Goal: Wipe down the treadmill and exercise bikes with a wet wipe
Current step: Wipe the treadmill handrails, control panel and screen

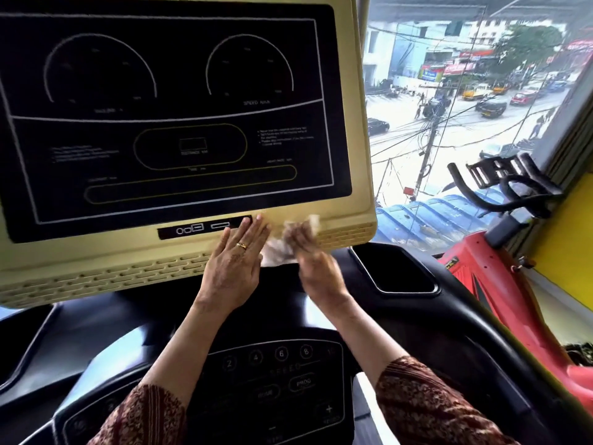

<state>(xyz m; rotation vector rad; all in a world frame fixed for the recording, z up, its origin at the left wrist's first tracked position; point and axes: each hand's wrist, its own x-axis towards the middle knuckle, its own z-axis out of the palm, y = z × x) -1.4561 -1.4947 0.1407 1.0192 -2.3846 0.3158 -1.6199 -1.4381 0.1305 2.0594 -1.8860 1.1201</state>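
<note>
Below the dark screen [167, 101] of the treadmill console [128, 261]: both hands work on the cream lower bezel, just right of the port strip [205, 228].
Left hand [236, 261]: laid flat on the bezel, fingers straight and close together, holding nothing; a ring [242, 245] shows on one finger.
Right hand [316, 261]: blurred, so it looks to be mid-rub; its fingers seem curled round the wipe, pressing it to the console's lower right corner.
Wet wipe [276, 252]: bunched and crumpled against the bezel, part showing between the two hands, part poking out above the right hand's fingers.
Button panel [272, 374]: below the console and nearer the person, with no hand on it.
Exercise bike [500, 284]: red, to the console's right beside the window [449, 91], well apart from both hands.
Done so far: hard to say; no wet sheen or streaks show on the console, so I cannot tell which parts have been wiped.
In hand now: the console's bottom edge, by my reading.
Left to do: likely the button panel, the black surround below the console, the rest of the treadmill, and then the bike, so the job seems at an early stage.
</note>
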